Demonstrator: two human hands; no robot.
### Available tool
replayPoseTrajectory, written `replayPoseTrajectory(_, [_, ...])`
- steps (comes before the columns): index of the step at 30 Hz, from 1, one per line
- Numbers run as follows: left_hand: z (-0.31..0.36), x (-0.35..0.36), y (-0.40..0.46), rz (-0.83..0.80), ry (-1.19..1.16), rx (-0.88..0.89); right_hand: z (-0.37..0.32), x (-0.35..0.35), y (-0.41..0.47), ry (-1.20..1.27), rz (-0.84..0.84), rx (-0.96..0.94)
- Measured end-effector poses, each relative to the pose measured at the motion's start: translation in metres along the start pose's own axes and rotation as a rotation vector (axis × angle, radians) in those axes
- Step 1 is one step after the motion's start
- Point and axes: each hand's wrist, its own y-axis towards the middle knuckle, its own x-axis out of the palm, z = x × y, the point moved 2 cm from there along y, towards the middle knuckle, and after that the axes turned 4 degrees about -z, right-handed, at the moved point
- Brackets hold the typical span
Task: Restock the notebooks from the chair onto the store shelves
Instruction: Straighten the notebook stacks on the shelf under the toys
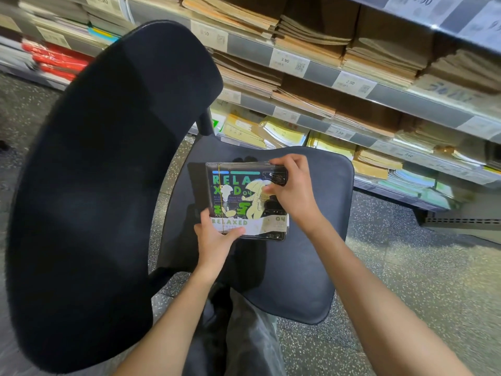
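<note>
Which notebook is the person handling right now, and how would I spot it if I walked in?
Find the dark office chair in front of the stationery shelves. Over its seat, both hands hold one black notebook: the left hand grips its near corner, the right hand its far side. Unlike the plain brown and pale stacks on the shelves, its cover carries green "RELAXED" lettering and a cartoon figure.

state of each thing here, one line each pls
notebook pack: flat over the chair seat, gripped by both hands
left hand: grips the pack's near left corner
right hand: pinches the pack's far right part
chair: seat otherwise bare
store shelves: stocked with stacked notebooks
</note>
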Motion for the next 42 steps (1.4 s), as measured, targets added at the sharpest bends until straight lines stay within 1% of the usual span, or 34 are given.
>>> replayPoseTrajectory(3, [0.015,0.001,-0.005,0.032,-0.017,0.041,-0.012,-0.014,-0.002,-0.016,0.033,-0.034])
replayPoseTrajectory(5, [0.03,0.0,-0.009,0.025,-0.007,0.068,-0.022,-0.026,-0.005,-0.02,0.065,-0.063])
replayPoseTrajectory(12, [0.114,-0.006,-0.034,-0.014,-0.067,0.205,-0.081,-0.09,-0.014,-0.04,0.207,-0.138])
replayPoseTrajectory(15, [0.164,-0.012,-0.05,-0.028,-0.068,0.254,-0.118,-0.126,-0.021,-0.028,0.267,-0.178])
replayPoseTrajectory(19, [0.235,-0.024,-0.076,-0.033,-0.073,0.362,-0.173,-0.178,-0.035,-0.038,0.349,-0.24])
replayPoseTrajectory(24, [0.322,-0.045,-0.117,-0.015,-0.068,0.555,-0.249,-0.244,-0.059,-0.077,0.464,-0.344])
replayPoseTrajectory(28, [0.383,-0.065,-0.151,-0.054,-0.164,0.72,-0.312,-0.293,-0.075,-0.068,0.535,-0.392])
replayPoseTrajectory(32, [0.435,-0.077,-0.177,-0.017,-0.128,0.858,-0.363,-0.333,-0.09,-0.117,0.601,-0.497])
replayPoseTrajectory(35, [0.468,-0.079,-0.192,0.018,-0.113,0.917,-0.395,-0.363,-0.101,-0.149,0.652,-0.589])
replayPoseTrajectory(40, [0.52,-0.077,-0.22,0.048,-0.146,1.015,-0.436,-0.42,-0.103,-0.169,0.678,-0.727])
replayPoseTrajectory(42, [0.541,-0.078,-0.232,0.081,-0.159,1.039,-0.45,-0.442,-0.103,-0.179,0.663,-0.793])
